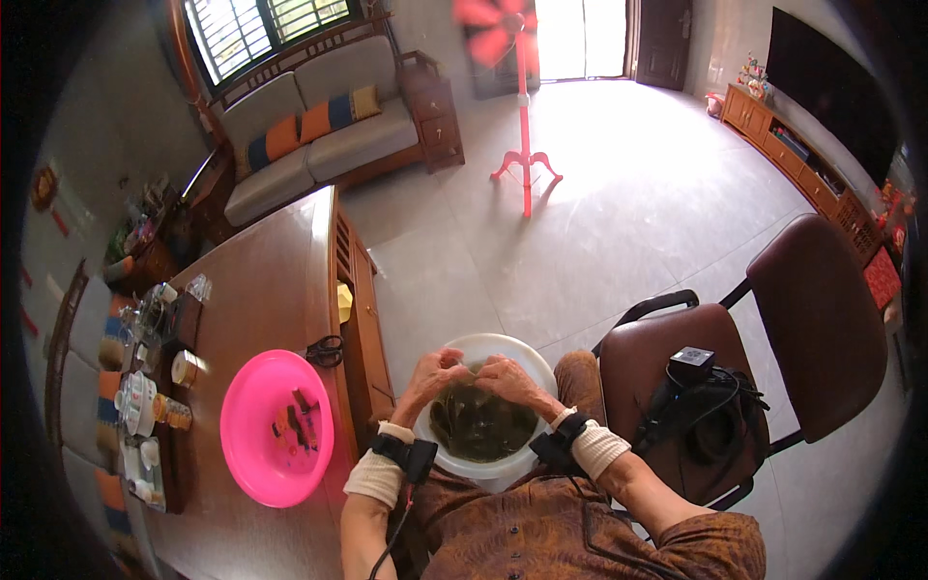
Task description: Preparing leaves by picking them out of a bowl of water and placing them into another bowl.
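Note:
A white basin point(538, 353) rests at my lap, holding dark greenish liquid with dark leaf-like pieces point(482, 428) in it. Over its far part, my left hand point(439, 373) and my right hand point(505, 378) are close together with curled, pinching fingers. A small pale thing seems to lie between the fingertips, too small to name. On the wooden table to the left stands a pink plastic basin point(250, 464) with several dark brown strips and small bits point(296, 428) inside. Black-handled scissors point(325, 351) lie by its far right rim, near the table's edge.
The wooden table point(268, 268) carries a tea tray, jars point(172, 412) and cups at its left. A brown chair point(674, 348) at my right holds a black device and cables point(707, 413). A red standing fan point(523, 123) stands farther off, before a sofa point(355, 138) and bright doorway.

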Action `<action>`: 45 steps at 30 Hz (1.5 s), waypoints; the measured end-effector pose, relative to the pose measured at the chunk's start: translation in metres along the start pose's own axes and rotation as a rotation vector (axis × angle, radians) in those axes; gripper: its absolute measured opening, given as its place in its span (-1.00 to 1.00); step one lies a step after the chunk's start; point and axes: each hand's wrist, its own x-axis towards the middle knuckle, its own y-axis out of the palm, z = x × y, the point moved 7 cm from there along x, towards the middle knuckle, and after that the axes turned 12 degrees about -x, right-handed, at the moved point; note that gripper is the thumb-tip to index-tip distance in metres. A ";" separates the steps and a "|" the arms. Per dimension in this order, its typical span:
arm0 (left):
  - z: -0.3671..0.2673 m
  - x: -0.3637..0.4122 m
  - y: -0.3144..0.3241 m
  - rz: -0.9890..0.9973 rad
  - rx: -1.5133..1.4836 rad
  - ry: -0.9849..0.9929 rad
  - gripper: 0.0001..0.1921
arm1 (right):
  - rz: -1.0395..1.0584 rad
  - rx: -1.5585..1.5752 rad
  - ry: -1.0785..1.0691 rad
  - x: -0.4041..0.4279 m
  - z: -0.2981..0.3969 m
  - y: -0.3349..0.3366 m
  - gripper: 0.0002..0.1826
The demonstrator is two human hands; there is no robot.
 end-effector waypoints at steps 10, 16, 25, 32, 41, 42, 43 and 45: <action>0.023 -0.014 0.063 0.114 -0.470 -0.116 -0.48 | -0.203 1.117 0.718 -0.015 -0.041 0.018 -0.82; 0.033 -0.013 0.075 0.154 -0.445 -0.070 -0.51 | -0.298 0.976 0.756 -0.019 -0.052 0.021 -0.84; 0.039 -0.012 0.061 -0.020 0.081 -0.079 -0.67 | -0.392 0.930 0.841 -0.036 -0.076 0.028 -0.76; 0.074 -0.007 0.032 -0.021 0.210 -0.075 -0.62 | -0.309 0.994 0.958 -0.063 -0.084 0.048 -0.82; 0.051 -0.002 0.044 0.078 0.215 -0.145 -0.69 | 0.064 0.171 0.770 -0.056 -0.064 0.013 -0.57; 0.047 -0.002 0.049 0.133 0.218 -0.146 -0.68 | 0.020 0.173 0.496 -0.041 -0.043 0.005 -0.49; 0.043 -0.002 0.054 0.188 0.220 -0.148 -0.68 | -0.022 0.172 0.221 -0.032 -0.021 -0.004 -0.41; 0.033 -0.001 0.058 0.250 0.248 -0.175 -0.69 | 0.145 0.279 0.241 -0.024 -0.011 -0.006 -0.39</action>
